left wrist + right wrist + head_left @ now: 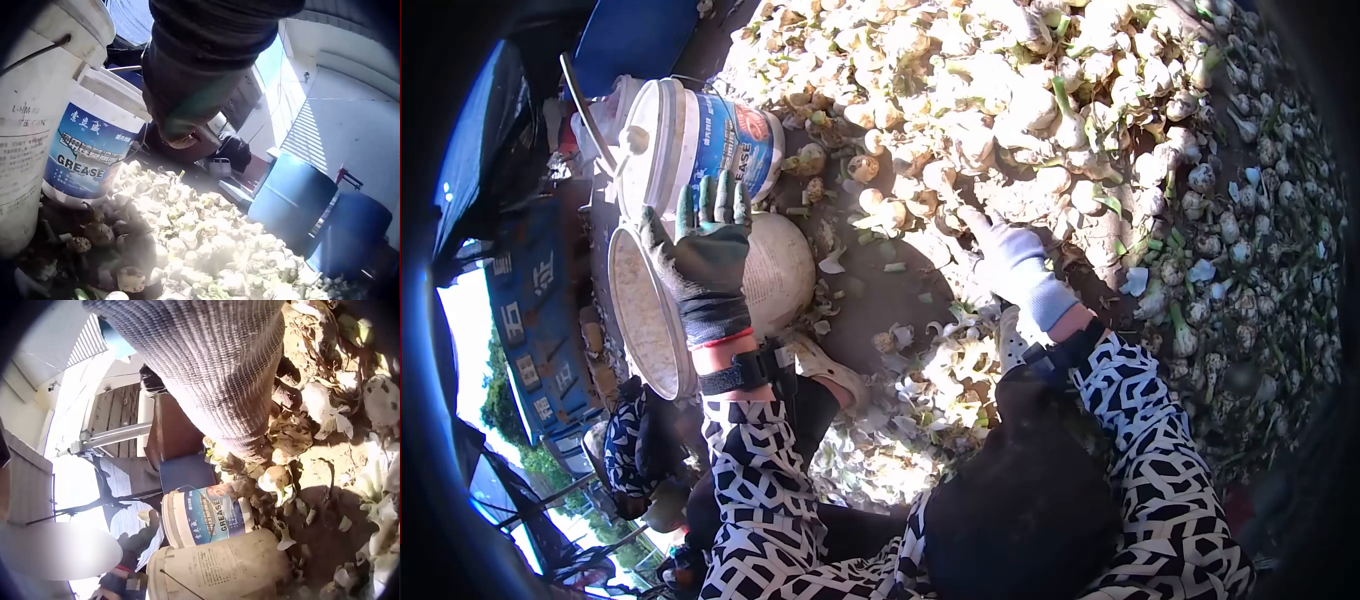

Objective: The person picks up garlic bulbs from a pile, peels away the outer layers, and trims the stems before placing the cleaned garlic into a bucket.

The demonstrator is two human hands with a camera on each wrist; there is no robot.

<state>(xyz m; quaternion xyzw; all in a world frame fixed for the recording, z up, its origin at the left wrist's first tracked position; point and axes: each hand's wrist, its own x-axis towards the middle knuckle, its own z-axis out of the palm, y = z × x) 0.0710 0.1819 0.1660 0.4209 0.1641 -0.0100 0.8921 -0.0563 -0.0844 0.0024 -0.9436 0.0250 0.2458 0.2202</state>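
Observation:
My left hand [705,255], in a dark glove with green fingertips, is spread with straight fingers over two white buckets. A pale garlic bulb [635,139] shows over the blue-labelled grease bucket [710,140], apart from the fingers. Below the left hand, a second bucket [780,270] lies with its mouth toward the left. My right hand [1010,255], in a pale knit glove, reaches to the edge of the garlic heap [1000,110], fingers extended close to a bulb [940,178]. In the right wrist view the cuff [212,369] hides most of its fingers.
Whitish bulbs with green stems [1240,240] cover the ground at right. Peeled skins [890,440] lie between my feet, by a light clog [830,370]. Another person [635,450] is at lower left. Blue barrels [294,194] stand beyond the heap.

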